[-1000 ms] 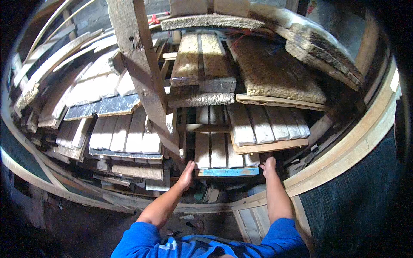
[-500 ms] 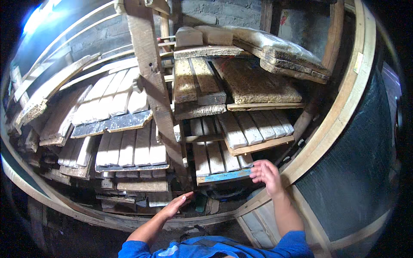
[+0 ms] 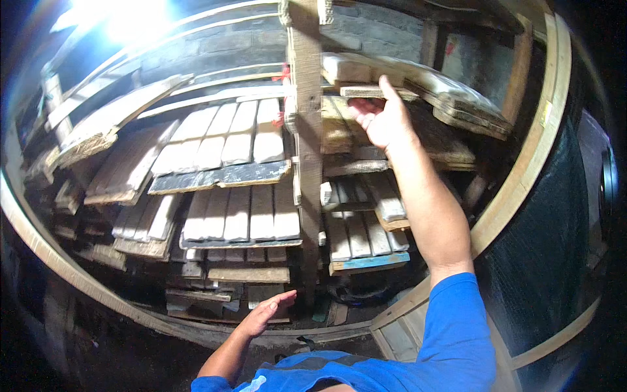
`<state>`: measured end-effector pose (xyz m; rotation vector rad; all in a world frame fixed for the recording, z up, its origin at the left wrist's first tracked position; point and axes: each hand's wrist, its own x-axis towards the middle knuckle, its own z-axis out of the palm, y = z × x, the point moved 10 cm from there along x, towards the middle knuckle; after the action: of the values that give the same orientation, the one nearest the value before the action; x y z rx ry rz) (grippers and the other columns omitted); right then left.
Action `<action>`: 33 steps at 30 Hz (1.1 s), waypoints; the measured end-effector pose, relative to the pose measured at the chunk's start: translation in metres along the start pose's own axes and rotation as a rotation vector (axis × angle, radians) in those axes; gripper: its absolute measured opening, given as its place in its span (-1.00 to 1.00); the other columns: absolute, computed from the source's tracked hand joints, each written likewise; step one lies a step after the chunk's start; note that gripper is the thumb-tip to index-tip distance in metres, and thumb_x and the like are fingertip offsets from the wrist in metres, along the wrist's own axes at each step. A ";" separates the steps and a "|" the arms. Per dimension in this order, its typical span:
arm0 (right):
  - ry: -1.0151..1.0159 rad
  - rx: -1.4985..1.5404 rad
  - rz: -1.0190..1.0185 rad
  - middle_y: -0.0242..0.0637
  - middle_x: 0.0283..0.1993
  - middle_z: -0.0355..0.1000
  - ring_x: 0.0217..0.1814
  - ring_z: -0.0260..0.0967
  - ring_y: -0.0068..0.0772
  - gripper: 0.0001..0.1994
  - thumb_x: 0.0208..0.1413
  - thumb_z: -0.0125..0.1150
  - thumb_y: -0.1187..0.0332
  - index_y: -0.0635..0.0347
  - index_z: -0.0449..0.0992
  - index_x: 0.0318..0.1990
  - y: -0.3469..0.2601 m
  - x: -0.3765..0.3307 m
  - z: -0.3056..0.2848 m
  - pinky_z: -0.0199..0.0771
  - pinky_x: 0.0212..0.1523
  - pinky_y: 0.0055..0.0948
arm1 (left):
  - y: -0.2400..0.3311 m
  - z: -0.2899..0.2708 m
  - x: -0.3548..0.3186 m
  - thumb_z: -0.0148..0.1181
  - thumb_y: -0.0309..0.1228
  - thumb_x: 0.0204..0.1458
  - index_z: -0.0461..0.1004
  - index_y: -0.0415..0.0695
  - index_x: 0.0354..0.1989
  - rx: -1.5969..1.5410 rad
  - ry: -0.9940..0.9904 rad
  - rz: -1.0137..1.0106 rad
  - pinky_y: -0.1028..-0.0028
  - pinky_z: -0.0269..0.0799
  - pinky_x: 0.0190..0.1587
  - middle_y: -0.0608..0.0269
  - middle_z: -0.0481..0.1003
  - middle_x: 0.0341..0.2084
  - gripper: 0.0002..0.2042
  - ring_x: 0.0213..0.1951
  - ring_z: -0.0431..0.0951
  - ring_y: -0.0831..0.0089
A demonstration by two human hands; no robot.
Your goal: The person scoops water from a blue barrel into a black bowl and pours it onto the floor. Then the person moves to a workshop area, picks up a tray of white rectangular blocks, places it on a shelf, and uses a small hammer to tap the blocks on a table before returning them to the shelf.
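My right hand [image 3: 385, 121] reaches up to the upper right shelves, thumb raised, fingers spread and holding nothing. It overlaps the edge of a board [image 3: 356, 91] that carries pale blocks [image 3: 346, 66]; whether it touches the board I cannot tell. Behind and below the hand lie yellowish, speckled slabs [image 3: 335, 134], partly hidden by my arm. My left hand [image 3: 264, 315] hangs low in front of the bottom shelves, fingers stretched out and nothing in them. Nearest to it is a board [image 3: 248, 275] on a low shelf.
A wooden post [image 3: 307, 130] divides the rack. Long white blocks [image 3: 238, 134] lie in rows on boards at the left. More blocks rest on a blue-edged board [image 3: 369, 262] at lower right. A curved-looking wooden frame [image 3: 522, 176] with dark mesh [image 3: 535, 274] borders the right side.
My right hand has risen from beside the blue-edged board to the upper right shelf. The view has turned so that the rack appears shifted rightward. My left hand stays low and open.
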<state>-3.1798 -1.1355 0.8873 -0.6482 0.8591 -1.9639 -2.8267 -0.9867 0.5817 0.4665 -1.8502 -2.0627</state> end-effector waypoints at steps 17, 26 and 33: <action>0.154 -0.059 -0.239 -0.03 -0.02 0.35 -0.07 0.45 -0.05 -0.64 0.15 0.14 0.37 0.32 0.25 0.04 -0.036 -0.021 0.012 0.60 -0.14 -0.14 | -0.001 -0.056 -0.078 -0.28 0.11 0.28 0.19 -0.26 0.31 -0.111 0.044 0.006 0.26 0.00 0.37 0.04 0.27 0.26 -0.32 0.31 0.23 0.24; 0.109 -0.032 -0.353 -0.09 -0.06 0.43 -0.05 0.47 -0.12 -0.70 0.12 0.15 0.45 0.34 0.34 0.00 -0.046 -0.102 0.030 0.62 -0.08 -0.12 | -0.003 -0.056 -0.079 -0.31 0.11 0.28 0.19 -0.26 0.31 -0.112 -0.066 -0.023 0.27 0.00 0.36 -0.02 0.25 0.26 -0.32 0.31 0.22 0.20; 0.168 -0.102 -0.383 -0.18 -0.16 0.48 -0.15 0.52 -0.29 -0.81 0.16 0.15 0.42 0.27 0.42 -0.10 -0.059 -0.173 0.042 0.70 -0.16 -0.28 | 0.003 -0.044 -0.064 -0.27 0.17 0.24 0.15 -0.28 0.33 -0.202 -0.147 -0.007 0.22 0.01 0.36 -0.04 0.23 0.27 -0.26 0.31 0.21 0.16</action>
<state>-3.0956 -0.9761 0.9398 -0.7582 0.9994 -2.3564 -2.7498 -0.9976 0.5812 0.2761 -1.6936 -2.3135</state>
